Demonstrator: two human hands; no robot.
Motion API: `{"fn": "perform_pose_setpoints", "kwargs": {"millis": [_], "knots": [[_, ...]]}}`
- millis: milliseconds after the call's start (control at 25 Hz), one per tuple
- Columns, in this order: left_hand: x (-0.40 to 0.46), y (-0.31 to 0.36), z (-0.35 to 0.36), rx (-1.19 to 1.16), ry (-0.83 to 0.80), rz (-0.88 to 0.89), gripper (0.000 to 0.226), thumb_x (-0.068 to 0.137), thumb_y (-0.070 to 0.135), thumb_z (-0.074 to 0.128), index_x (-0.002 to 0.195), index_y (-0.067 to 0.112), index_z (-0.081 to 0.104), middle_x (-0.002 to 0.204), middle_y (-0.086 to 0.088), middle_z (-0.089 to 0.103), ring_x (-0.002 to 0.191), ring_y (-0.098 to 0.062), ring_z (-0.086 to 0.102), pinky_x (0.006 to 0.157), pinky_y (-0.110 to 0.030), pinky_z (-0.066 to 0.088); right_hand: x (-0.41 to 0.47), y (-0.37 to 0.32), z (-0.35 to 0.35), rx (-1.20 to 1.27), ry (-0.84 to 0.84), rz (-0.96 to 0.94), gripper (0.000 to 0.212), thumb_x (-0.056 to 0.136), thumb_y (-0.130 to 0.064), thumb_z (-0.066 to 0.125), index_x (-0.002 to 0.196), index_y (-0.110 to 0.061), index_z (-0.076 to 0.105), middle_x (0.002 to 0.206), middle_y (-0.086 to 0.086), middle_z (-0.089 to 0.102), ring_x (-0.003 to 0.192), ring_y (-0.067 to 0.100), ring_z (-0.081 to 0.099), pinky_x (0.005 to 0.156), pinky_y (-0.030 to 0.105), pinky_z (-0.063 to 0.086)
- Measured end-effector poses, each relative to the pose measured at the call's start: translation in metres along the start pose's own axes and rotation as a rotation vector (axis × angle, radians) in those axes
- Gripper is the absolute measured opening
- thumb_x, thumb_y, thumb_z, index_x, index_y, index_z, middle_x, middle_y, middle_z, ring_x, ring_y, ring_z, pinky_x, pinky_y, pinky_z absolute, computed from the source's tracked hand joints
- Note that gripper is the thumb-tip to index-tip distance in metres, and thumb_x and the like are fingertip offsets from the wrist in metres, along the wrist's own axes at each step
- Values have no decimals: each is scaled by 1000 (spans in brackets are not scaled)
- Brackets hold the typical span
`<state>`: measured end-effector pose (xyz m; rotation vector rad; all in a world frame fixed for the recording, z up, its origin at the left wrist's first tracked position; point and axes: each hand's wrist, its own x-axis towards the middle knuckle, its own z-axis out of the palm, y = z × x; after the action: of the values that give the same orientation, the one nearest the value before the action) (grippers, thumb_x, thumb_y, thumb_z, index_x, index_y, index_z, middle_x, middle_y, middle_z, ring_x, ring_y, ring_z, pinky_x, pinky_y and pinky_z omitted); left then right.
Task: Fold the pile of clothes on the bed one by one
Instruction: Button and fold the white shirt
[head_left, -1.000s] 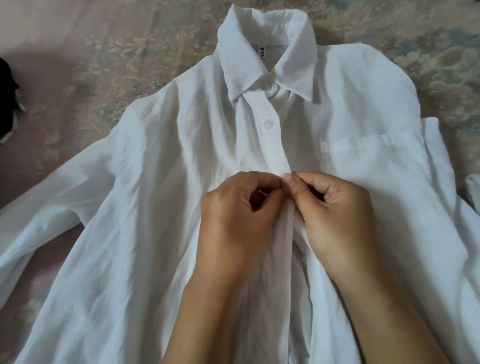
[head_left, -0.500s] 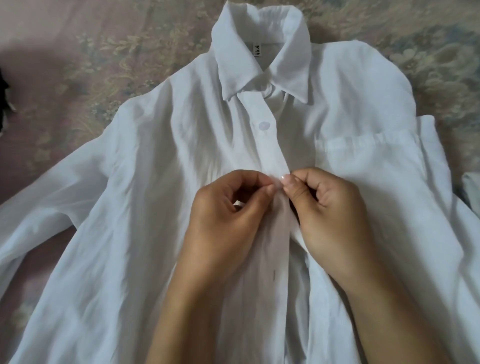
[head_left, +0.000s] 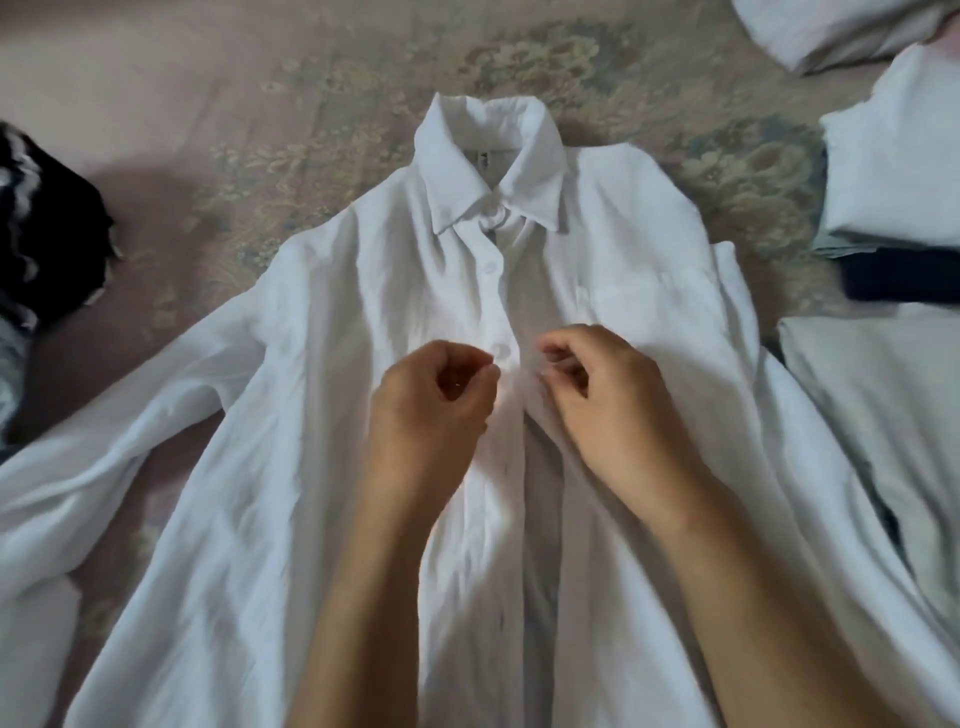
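Now both hands' curled fingers (head_left: 480, 371) pinch the white shirt (head_left: 322, 415) placket.

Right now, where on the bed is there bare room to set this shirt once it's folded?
Bare floral bedspread shows beyond the white shirt, from its collar leftward to the dark garment. A smaller bare strip runs between the collar and the folded white clothes on the right. The right side is crowded with folded stacks; the shirt's sleeve covers the left.
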<state>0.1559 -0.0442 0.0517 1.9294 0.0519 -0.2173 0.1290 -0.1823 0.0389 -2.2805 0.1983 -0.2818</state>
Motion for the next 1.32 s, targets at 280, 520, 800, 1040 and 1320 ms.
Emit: {"fn": "perform_pose_setpoints", "kwargs": {"millis": [280,520,800,1040,1320], "knots": [[-63,-25,17,361,101,59,14,84,21,64,89,12,55,87,0,51,77,-17,51,63,-22,35,-51,-4,-8,-252,-162,110,13,89,-12,57,99,-11,65,100,7,63,95,26,58,80,32,42],[-74,-24,13,214,110,-51,31,85,9,49,56,5,38,54,-4,40,51,-14,36,49,-26,29,-59,-1,-8,302,-39,419,14,82,-6,66,80,-20,64,74,-4,66,79,20,65,71,29,48],[-77,-30,21,12,84,-181,21,84,14,52,66,3,55,62,-8,47,58,-20,40,56,-30,32,-57,-4,2,-97,-140,284,23,86,-17,62,70,-7,50,82,9,57,72,24,50,58,30,29],[-74,-24,11,-78,26,-243,31,86,14,53,57,10,42,48,0,40,36,-8,35,45,-20,28,-57,-8,3,72,-54,336,43,81,-16,62,53,-12,29,55,5,28,55,19,27,53,30,20],[-75,-27,17,-115,24,-200,38,88,11,54,52,12,41,46,3,36,43,-12,30,48,-24,26,-61,-1,7,234,-232,398,29,87,-21,63,65,-4,51,66,7,40,62,17,38,57,28,28]]}}
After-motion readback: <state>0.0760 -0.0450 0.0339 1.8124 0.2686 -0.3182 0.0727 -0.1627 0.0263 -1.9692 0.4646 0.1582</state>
